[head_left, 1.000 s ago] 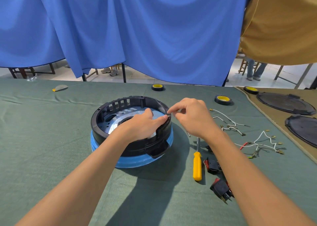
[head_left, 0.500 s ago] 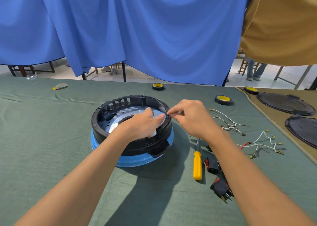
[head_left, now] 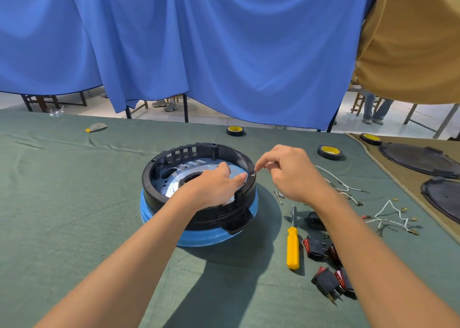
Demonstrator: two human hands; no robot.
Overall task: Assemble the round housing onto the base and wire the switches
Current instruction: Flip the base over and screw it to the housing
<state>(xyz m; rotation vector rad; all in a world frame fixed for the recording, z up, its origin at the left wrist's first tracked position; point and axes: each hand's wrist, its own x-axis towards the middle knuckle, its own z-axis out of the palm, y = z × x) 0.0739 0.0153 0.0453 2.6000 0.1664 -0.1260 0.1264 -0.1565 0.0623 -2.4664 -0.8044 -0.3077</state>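
Round black plastic housing (head_left: pixel 199 153) sits on top of the round blue base (head_left: pixel 206 239), the pair near the middle of the green cloth-covered surface (head_left: pixel 74 203); a silver metal plate (head_left: pixel 171 187) shows inside the ring. The left grip (head_left: pixel 211 186) reaches over the near wall and lies inside the housing, fingers fairly straight on the plate, thumb tip against the inner edge of the right-hand rim; it holds nothing. A small dark screw (head_left: pixel 252 175) sits in that rim, just beside the thumb tip. The right grip (head_left: pixel 291 173) hovers just outside the housing on its right, fingers loosely curled with nothing showing between them; its forefinger points down at the screw, the tip just above it and apart from it. So the housing lies under the left grip and immediately left of the right grip.

To the right of the base lie a yellow-handled screwdriver (head_left: pixel 292 249), black rocker switches with red faces (head_left: pixel 326 281), and white wires with metal terminals (head_left: pixel 388 213); two small metal screws (head_left: pixel 278 196) rest near the right wrist; black tape rolls with yellow cores (head_left: pixel 331 151) sit farther back.
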